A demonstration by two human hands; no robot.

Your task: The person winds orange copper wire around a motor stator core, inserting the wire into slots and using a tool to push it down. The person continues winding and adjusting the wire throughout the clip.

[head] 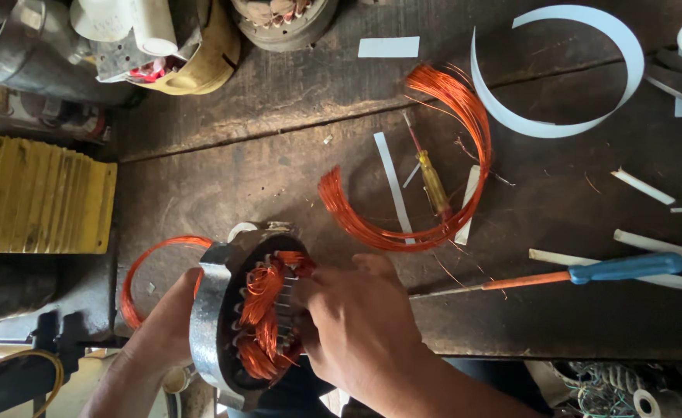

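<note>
The round metal motor housing (215, 325) stands on its edge at the near rim of the dark wooden surface (279, 170), with orange copper wire coils (263, 310) packed inside it. The left hand (166, 325) grips its outer wall. The right hand (356, 321) is curled, fingers pressing into the coils. A loose copper wire bundle (426, 155) lies well apart.
</note>
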